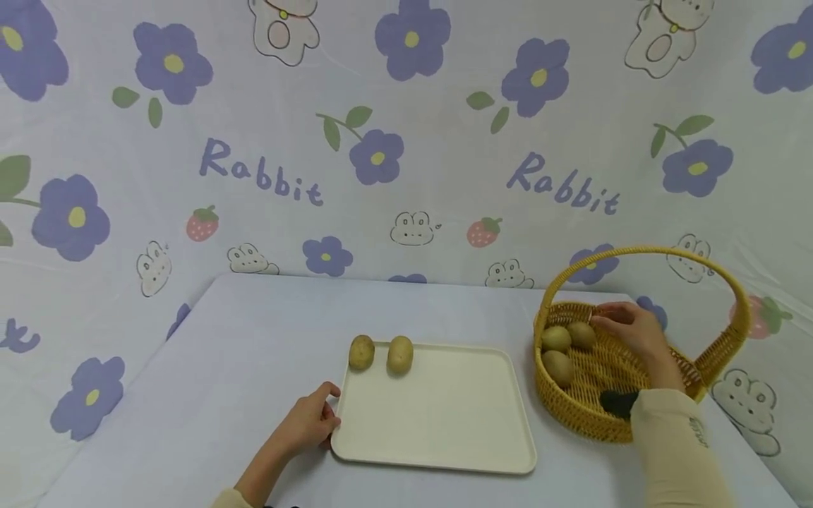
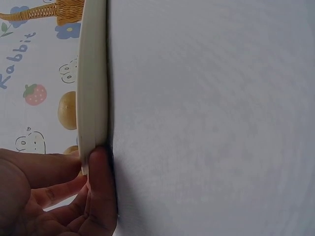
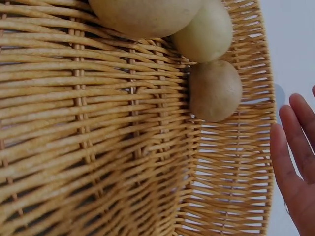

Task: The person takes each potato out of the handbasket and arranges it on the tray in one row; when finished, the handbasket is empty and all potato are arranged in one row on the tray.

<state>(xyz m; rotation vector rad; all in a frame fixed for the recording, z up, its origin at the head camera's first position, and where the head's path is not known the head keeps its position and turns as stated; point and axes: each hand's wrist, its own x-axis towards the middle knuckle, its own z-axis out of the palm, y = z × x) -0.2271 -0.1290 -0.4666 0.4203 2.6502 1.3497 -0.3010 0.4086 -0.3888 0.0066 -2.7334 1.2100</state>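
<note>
My left hand point(image 1: 309, 422) is at the left edge of a cream rectangular tray point(image 1: 438, 423). In the left wrist view the thumb and fingers pinch the tray's rim point(image 2: 92, 98). Two potatoes, one darker point(image 1: 361, 353) and one paler point(image 1: 400, 355), lie at the tray's far left. Over the far side of a wicker basket point(image 1: 574, 416) is my right hand point(image 1: 631, 328), holding nothing. The right wrist view shows its fingers point(image 3: 298, 142) extended beside the basket rim. Three potatoes sit along the basket's left side, one point(image 3: 216, 91) nearest that hand.
The basket's tall arched handle point(image 1: 641, 250) rises above the right forearm. A black object point(image 1: 612, 402) shows beside the right sleeve point(image 1: 679, 444). White cloth covers the table point(image 1: 254, 339), and a patterned curtain point(image 1: 438, 113) hangs behind it.
</note>
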